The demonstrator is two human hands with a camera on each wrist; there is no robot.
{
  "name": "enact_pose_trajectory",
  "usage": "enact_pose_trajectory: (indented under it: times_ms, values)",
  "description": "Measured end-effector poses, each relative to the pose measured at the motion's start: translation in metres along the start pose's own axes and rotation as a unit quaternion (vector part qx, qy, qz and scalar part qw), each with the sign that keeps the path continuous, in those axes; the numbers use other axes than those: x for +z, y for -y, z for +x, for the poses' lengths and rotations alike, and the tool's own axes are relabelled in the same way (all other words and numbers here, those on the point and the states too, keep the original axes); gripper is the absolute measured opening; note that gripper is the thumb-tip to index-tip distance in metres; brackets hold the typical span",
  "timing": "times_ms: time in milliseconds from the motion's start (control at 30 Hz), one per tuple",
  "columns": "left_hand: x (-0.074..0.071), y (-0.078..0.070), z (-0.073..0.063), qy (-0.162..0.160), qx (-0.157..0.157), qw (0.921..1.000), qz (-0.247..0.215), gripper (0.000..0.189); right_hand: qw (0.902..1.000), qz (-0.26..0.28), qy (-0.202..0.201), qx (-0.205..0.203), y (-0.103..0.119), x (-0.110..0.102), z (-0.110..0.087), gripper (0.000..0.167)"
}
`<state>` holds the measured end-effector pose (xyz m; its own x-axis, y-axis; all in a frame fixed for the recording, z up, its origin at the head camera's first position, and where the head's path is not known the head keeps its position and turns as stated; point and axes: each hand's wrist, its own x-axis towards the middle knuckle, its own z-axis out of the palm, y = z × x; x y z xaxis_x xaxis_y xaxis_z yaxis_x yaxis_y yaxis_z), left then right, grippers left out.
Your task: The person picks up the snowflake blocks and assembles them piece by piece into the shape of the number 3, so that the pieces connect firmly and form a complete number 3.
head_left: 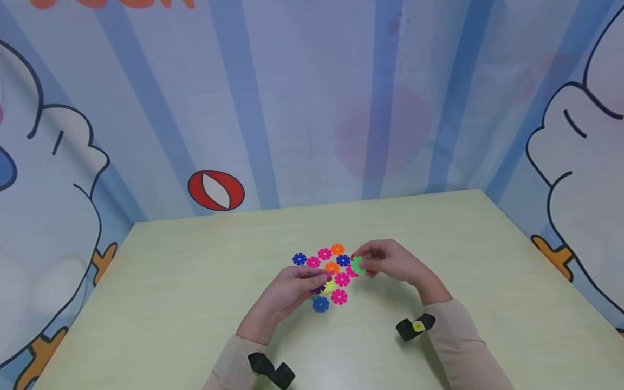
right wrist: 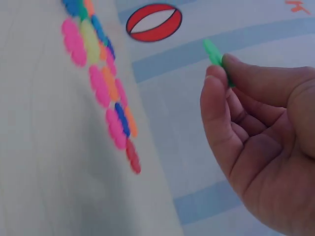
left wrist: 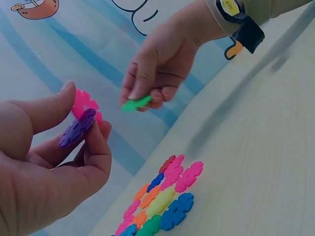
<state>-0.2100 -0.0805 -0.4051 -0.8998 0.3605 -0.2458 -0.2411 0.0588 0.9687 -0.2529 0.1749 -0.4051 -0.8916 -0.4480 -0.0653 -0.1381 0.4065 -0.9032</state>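
Thumb and fingers of my left hand point(head_left: 287, 292) pinch a pink flower-shaped disc point(left wrist: 83, 102) with a purple disc point(left wrist: 76, 130) slotted against it at an angle. Across from it, my right hand point(head_left: 392, 262) holds a thin bright green disc point(right wrist: 212, 53) by its edge, between thumb and forefinger. Both hands are raised over the table, a short gap apart. Beneath them lies a loose cluster of notched discs, among them a blue disc point(head_left: 320, 304), a pink disc point(head_left: 339, 297), a yellow disc point(left wrist: 161, 200) and a red disc point(right wrist: 133, 156). My left hand hides part of the cluster in the head view.
The pale wood-look table point(head_left: 185, 292) reaches back to a blue striped backdrop point(head_left: 312, 108) printed with cartoon figures and a red and white ball. Black straps with small cameras point(head_left: 414, 326) sit on both sleeved wrists.
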Motion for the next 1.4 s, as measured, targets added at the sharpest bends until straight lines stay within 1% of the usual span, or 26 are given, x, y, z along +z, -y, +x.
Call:
enact_pose_trajectory:
  times_ms: [200, 367, 667, 1000, 1167, 1400]
  values:
    - [0.000, 0.000, 0.000, 0.002, 0.000, 1.0000, -0.005, 0.030, 0.9993, 0.022, 0.007, -0.029, 0.018, 0.007, -0.004, 0.028]
    - [0.000, 0.000, -0.001, 0.012, 0.011, 0.9998, -0.005, 0.031, 0.9983, 0.037, 0.018, -0.042, 0.026, 0.013, -0.006, 0.027]
    - [0.000, 0.000, -0.001, 0.021, 0.015, 0.9997, -0.001, 0.031, 0.9980, 0.030, 0.031, -0.047, 0.030, 0.019, -0.006, 0.029]
    - [-0.003, 0.004, 0.001, 0.034, 0.021, 0.9992, 0.007, 0.029, 0.9976, 0.029, 0.037, -0.051, 0.032, 0.023, -0.007, 0.028]
    - [-0.001, 0.002, 0.000, 0.029, 0.024, 0.9993, 0.009, 0.029, 0.9977, 0.030, 0.035, -0.050, 0.033, 0.025, -0.007, 0.027]
    - [0.003, 0.001, -0.001, 0.005, 0.025, 0.9993, 0.027, 0.028, 0.9979, 0.029, 0.025, -0.051, 0.032, 0.028, -0.006, 0.027]
